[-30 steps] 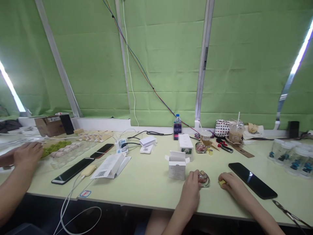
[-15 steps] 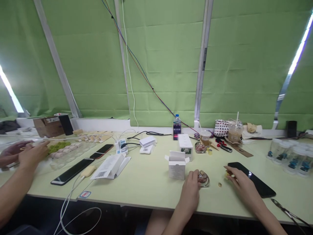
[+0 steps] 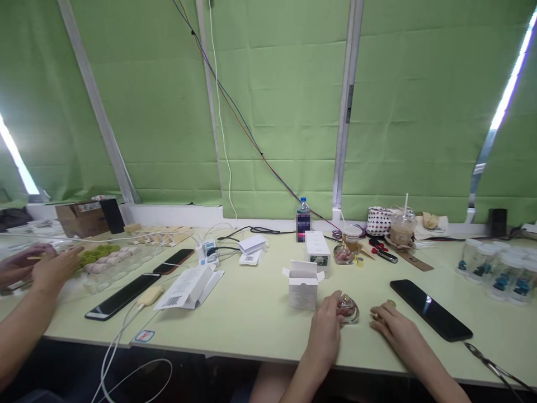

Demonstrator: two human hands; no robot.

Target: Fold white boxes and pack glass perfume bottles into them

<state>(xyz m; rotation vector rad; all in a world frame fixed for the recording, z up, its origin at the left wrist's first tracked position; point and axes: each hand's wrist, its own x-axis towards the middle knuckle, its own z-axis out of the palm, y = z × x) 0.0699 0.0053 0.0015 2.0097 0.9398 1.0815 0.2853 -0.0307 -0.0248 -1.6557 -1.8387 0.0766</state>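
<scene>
Swinging back from beside the black phone [image 3: 431, 309], the right hand [image 3: 394, 330] has come down on the pale table [image 3: 251, 324], nearer the small glass bottle [image 3: 347, 310]. Its fingers are bent and close together, with the tips low at the spot where a small gold disc lay a moment ago. That disc no longer shows; it is probably under or between the fingertips, but whether they pinch it I cannot tell. A yellow round piece [image 3: 391, 303], likely the one this hand was holding near the phone, now shows just beyond the knuckles, seemingly let go. So the hand looks to have traded one loose piece for the other, and both remain apart from the bottle. The left hand [image 3: 326, 333] has stayed where it was, fingers pressed together and curved against the bottle's near side, steadying it on the table; the thumb is hard to make out. The bottle, pinkish inside with a gold-coloured neck, sits between the two hands, to the right of an open white carton [image 3: 302, 292] whose flaps stand up. A second glass bottle [image 3: 343, 255] sits farther back, beside a closed white box [image 3: 318, 254], and a metal tool [image 3: 489, 361] lies near the table's front edge.
</scene>
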